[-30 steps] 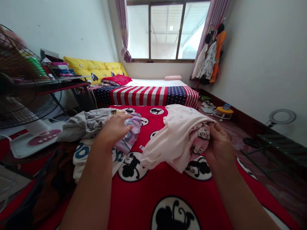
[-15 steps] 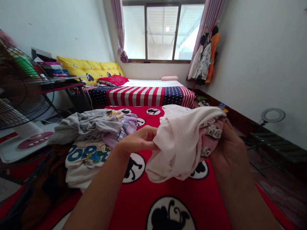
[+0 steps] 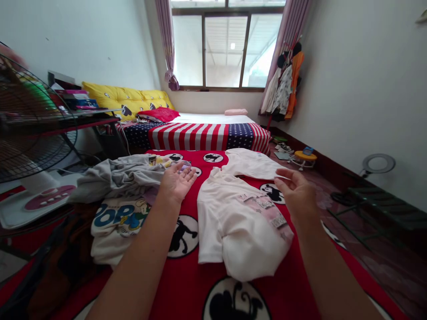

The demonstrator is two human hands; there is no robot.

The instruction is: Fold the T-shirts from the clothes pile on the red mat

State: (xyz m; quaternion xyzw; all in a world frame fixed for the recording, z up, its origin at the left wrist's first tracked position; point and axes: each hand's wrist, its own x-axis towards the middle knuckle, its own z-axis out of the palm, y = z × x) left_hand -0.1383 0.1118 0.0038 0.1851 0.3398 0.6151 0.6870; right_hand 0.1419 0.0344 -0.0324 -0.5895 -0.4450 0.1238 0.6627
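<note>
A white T-shirt (image 3: 233, 222) with a pink printed panel lies loosely spread on the red blanket (image 3: 180, 284), partly rumpled at its lower end. My left hand (image 3: 178, 181) hovers palm up to the left of it, fingers stretched and holding nothing. On the shirt's right side, my right hand (image 3: 296, 189) is raised above the blanket with its fingers apart, also free. Beyond the shirt lies another white garment (image 3: 250, 163). Left of my left forearm are a heaped grey garment (image 3: 116, 178) and a cream shirt (image 3: 116, 222) with blue lettering.
A fan (image 3: 33, 115) stands at the left beside a desk (image 3: 90, 118). Ahead is a bed with a stars-and-stripes cover (image 3: 196, 135). A yellow stool (image 3: 305, 155), a ring light (image 3: 378, 163) and a green rack (image 3: 387, 204) stand at the right.
The white T-shirt was bunched up in both hands; now it lies on the blanket, turned out with its print showing. Both hands have let go and moved apart.
</note>
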